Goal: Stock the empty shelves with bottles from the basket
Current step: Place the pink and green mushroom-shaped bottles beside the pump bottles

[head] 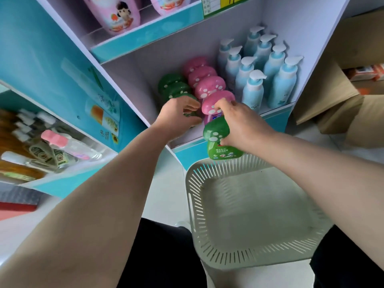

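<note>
Head view: left hand (176, 116) is reaching into the middle shelf (166, 50) at 12 o'clock. Its fingers and thumb are curling round the front green bottle (190, 114) of the green row (171, 85).

Right hand (244, 124) is gripping a second green mushroom-cap bottle (219, 142) by the cap and neck. It is holding the bottle roughly upright, label facing the camera. This bottle is hanging just in front of the shelf's teal lip, above the far rim of the basket (199, 204). The right index finger is stretching up towards the front pink cap; can't tell if it's touching.

Pink mushroom-cap bottles (208, 86) are standing in a row front to back, just at 3 o'clock of the green row. Blue pump bottles (260, 69) are filling the shelf's 3 o'clock side in two rows.

The basket is sitting at 6 o'clock from the shelf, near the person's dark-trousered legs, with its slotted walls and floor showing.

Pink pouches (122, 15) are standing on the shelf above, at 11 o'clock. A yellow price tag (230, 2) is showing at 12 o'clock on that shelf's edge. Cardboard boxes (332, 84) are sitting at 3 o'clock. A neighbouring shelf at 9 o'clock is holding a clear bottle with a pink cap (69, 145), lying among blurred brown ones.
</note>
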The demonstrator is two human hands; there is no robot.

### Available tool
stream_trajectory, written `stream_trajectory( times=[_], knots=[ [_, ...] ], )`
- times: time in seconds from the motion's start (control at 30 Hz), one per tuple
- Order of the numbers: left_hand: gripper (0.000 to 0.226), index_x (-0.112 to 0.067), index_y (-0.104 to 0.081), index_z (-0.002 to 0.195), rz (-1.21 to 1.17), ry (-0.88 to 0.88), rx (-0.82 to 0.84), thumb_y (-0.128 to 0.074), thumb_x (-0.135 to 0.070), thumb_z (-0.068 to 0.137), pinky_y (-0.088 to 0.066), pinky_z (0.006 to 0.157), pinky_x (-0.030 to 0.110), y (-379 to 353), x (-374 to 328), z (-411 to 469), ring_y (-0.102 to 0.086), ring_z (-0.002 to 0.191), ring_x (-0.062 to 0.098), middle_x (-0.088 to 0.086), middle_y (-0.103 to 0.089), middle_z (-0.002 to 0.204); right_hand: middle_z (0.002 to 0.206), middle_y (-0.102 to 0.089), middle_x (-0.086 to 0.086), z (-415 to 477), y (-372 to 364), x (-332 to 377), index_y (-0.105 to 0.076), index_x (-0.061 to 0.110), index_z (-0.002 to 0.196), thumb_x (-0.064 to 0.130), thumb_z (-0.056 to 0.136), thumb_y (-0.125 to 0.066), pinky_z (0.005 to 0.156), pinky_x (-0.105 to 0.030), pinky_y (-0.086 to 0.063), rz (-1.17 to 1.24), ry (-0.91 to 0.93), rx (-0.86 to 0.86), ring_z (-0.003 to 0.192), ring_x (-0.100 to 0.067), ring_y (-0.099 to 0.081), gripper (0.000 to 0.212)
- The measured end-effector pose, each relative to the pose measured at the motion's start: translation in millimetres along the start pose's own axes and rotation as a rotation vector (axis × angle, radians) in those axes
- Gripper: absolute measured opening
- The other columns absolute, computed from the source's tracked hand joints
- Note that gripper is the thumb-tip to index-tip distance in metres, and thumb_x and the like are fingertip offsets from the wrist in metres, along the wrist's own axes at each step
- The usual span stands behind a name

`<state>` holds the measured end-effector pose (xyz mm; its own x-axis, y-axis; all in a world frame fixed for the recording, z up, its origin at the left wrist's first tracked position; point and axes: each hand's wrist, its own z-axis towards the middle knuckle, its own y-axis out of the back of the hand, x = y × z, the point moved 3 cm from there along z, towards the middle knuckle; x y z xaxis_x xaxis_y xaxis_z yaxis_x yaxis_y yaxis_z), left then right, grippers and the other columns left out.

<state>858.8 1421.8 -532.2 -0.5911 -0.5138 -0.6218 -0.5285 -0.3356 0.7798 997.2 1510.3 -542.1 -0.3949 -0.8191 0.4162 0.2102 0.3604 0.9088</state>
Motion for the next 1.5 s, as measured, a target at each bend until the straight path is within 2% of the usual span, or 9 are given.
stream_trajectory(
  times=[0.07, 0.13, 0.27, 0.4, 0.57, 0.73, 0.93, 1.1, 1.5],
  knots=[
    [0.049, -0.004, -0.061, 0.123, -0.16, 0.027, 0.197, -0.076, -0.001, 0.076, -0.047, 0.088, 0.012, -3, -8, -16, -0.063, 0.102, 0.013, 0.008, -0.067, 0.117, 0.109, -0.058, -0.013, -2, 4, 6, -0.039, 0.013, 0.119, 0.016, 0.064, -0.085, 0.077, -0.038, -0.047, 0.014, 0.005, -0.021, 0.101, -0.033, -0.056, 0.072],
    [0.06, -0.008, -0.059, 0.127, -0.05, 0.015, 0.24, -0.081, -0.005, 0.071, -0.046, 0.09, 0.015, -5, -12, -26, -0.063, 0.105, 0.015, 0.005, -0.066, 0.117, 0.109, -0.059, -0.013, -5, 9, 13, -0.039, 0.012, 0.12, 0.018, 0.064, -0.085, 0.073, -0.035, -0.043, 0.025, 0.016, -0.049, 0.099, -0.032, -0.058, 0.073],
    [0.065, -0.017, -0.061, 0.126, 0.163, -0.043, 0.12, -0.086, -0.018, 0.066, -0.046, 0.087, 0.021, -1, -19, -35, -0.063, 0.1, 0.016, 0.001, -0.068, 0.112, 0.112, -0.058, -0.013, -9, 13, 24, -0.039, 0.014, 0.126, 0.022, 0.066, -0.085, 0.07, -0.034, -0.037, 0.048, 0.019, -0.071, 0.101, -0.032, -0.058, 0.076],
    [0.057, -0.017, -0.06, 0.125, 0.318, -0.046, 0.026, -0.081, -0.021, 0.072, -0.041, 0.084, 0.025, 7, -13, -36, -0.059, 0.105, 0.024, 0.006, -0.067, 0.113, 0.129, -0.051, -0.01, -7, 10, 27, -0.034, 0.016, 0.137, 0.033, 0.069, -0.082, 0.087, -0.04, -0.043, -0.039, 0.027, -0.028, 0.116, -0.031, -0.052, 0.085],
    [0.061, -0.015, -0.05, 0.133, 0.413, 0.063, -0.14, -0.078, -0.02, 0.078, -0.044, 0.091, 0.038, 12, 7, -24, -0.052, 0.115, 0.03, 0.009, -0.06, 0.125, 0.139, -0.04, -0.008, -7, 1, 10, -0.034, 0.013, 0.137, 0.042, 0.076, -0.073, 0.097, -0.041, -0.04, -0.244, -0.032, 0.135, 0.127, -0.027, -0.041, 0.078],
    [0.053, -0.009, -0.046, 0.133, 0.506, 0.171, -0.151, -0.07, -0.014, 0.086, -0.043, 0.095, 0.043, 0, 21, -12, -0.05, 0.114, 0.035, 0.013, -0.043, 0.131, 0.133, -0.042, -0.008, -6, -1, 0, -0.037, 0.012, 0.128, 0.04, 0.077, -0.072, 0.095, -0.041, -0.042, -0.25, -0.076, 0.227, 0.124, -0.028, -0.043, 0.068],
    [0.043, -0.004, -0.046, 0.126, 0.556, 0.243, -0.143, -0.064, -0.002, 0.087, -0.046, 0.09, 0.045, -21, 30, 1, -0.052, 0.109, 0.037, 0.017, -0.043, 0.125, 0.129, -0.044, -0.008, -3, -4, -1, -0.039, 0.012, 0.126, 0.037, 0.078, -0.072, 0.092, -0.039, -0.043, -0.24, -0.065, 0.226, 0.12, -0.027, -0.046, 0.063],
    [0.048, -0.005, -0.039, 0.127, 0.538, 0.279, -0.161, -0.061, 0.003, 0.085, -0.045, 0.09, 0.045, -26, 37, 4, -0.052, 0.11, 0.037, 0.018, -0.045, 0.124, 0.129, -0.046, -0.006, -3, -7, -2, -0.041, 0.014, 0.126, 0.036, 0.078, -0.072, 0.09, -0.038, -0.043, -0.239, -0.071, 0.243, 0.12, -0.025, -0.046, 0.062],
    [0.046, -0.007, -0.035, 0.127, 0.506, 0.248, -0.245, -0.041, 0.012, 0.086, -0.045, 0.085, 0.048, -28, 37, 4, -0.051, 0.106, 0.038, 0.019, -0.043, 0.122, 0.129, -0.046, -0.006, -5, -12, 0, -0.038, 0.015, 0.132, 0.036, 0.079, -0.07, 0.091, -0.039, -0.043, -0.26, -0.083, 0.297, 0.121, -0.025, -0.046, 0.065]
  ],
)
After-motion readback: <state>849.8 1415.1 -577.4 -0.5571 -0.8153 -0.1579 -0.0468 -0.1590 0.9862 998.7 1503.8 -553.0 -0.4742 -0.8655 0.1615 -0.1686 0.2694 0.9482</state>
